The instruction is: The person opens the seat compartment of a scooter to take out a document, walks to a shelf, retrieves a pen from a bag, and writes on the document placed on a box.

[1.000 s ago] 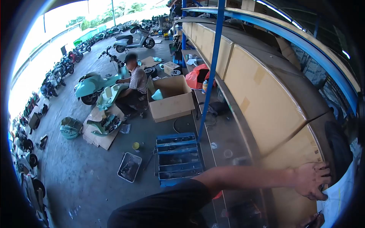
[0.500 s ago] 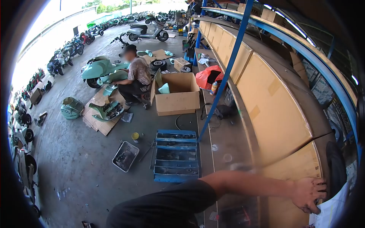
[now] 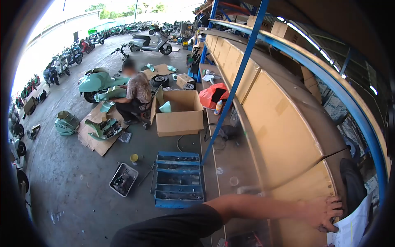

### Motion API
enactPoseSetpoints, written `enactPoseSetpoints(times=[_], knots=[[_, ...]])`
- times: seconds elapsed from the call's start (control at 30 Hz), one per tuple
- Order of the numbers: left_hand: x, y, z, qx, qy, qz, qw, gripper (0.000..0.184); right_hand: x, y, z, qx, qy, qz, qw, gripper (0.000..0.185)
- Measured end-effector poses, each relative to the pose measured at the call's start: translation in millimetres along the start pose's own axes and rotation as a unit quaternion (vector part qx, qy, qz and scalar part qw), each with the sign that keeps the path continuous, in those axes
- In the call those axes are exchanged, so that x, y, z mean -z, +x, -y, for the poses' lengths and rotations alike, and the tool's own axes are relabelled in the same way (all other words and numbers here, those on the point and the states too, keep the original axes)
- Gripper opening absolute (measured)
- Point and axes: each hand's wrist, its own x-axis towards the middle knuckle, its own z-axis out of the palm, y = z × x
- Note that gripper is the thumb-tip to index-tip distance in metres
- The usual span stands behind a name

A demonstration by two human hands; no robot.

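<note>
My left hand [image 3: 326, 212] is at the lower right, at the end of a bare forearm with a dark sleeve. Its bent fingers hook over the top edge of a long cardboard box [image 3: 317, 187] on the shelf. The thumb points down beside a white printed sheet [image 3: 352, 226], touching or nearly touching it. A dark rounded object [image 3: 352, 181] lies just beyond the fingers. My right hand is out of view. A blurred pale shape [image 3: 249, 189] shows above my forearm, too smeared to name.
A blue cantilever toolbox [image 3: 178, 193] stands unfolded on the floor beside a parts tray [image 3: 124, 180]. A blue shelf post [image 3: 236, 78] slants across the view. Another person [image 3: 138, 88] crouches by a green scooter [image 3: 96, 82], near an open carton [image 3: 179, 123].
The whole view has shifted, so the scene sits further left and slightly lower. My left hand keeps its place on the box edge.
</note>
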Motion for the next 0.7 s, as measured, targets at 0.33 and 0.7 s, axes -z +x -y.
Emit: enactPoseSetpoints(times=[0.33,0.7], knots=[[17,2,-4,0.027,-0.005,0.048,0.998,0.039,-11,-1,-14,0.086,-0.021,-0.064,0.994,0.041],[19,4,-4,0.019,-0.008,0.043,0.999,0.040,-12,9,-3,0.107,-0.048,-0.060,0.991,0.042]])
